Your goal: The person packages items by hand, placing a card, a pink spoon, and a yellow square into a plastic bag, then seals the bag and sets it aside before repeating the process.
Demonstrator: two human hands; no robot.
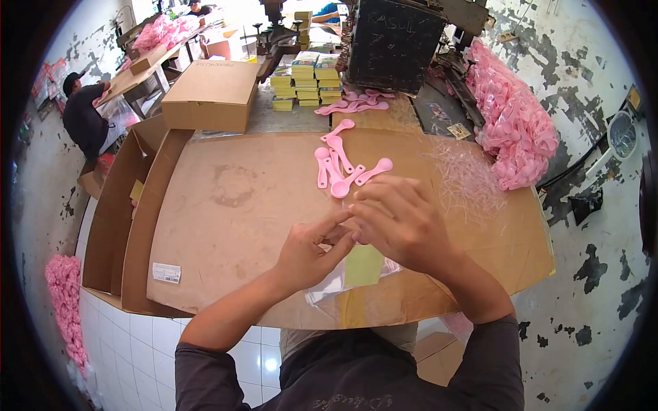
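Observation:
My left hand [306, 252] and my right hand [406, 222] meet above the cardboard-covered table, fingertips nearly touching. The left thumb and fingers are closed in a pinch. The right fingers curl down towards them. What lies between the fingertips is hidden or too small to name. Just below the hands, a yellow-green card [363, 266] lies among clear plastic bags [323, 290] at the near edge. Beyond my fingers is a loose group of pink measuring spoons [340, 188], some overlapping.
A closed cardboard box [209, 89] stands at the back left, an open carton [116, 226] along the left edge. Stacked yellow card packs [305, 79], a black machine [394, 44], plastic shreds [469, 175] and a heap of pink spoons [514, 127] surround the far side. A person [88, 116] sits left.

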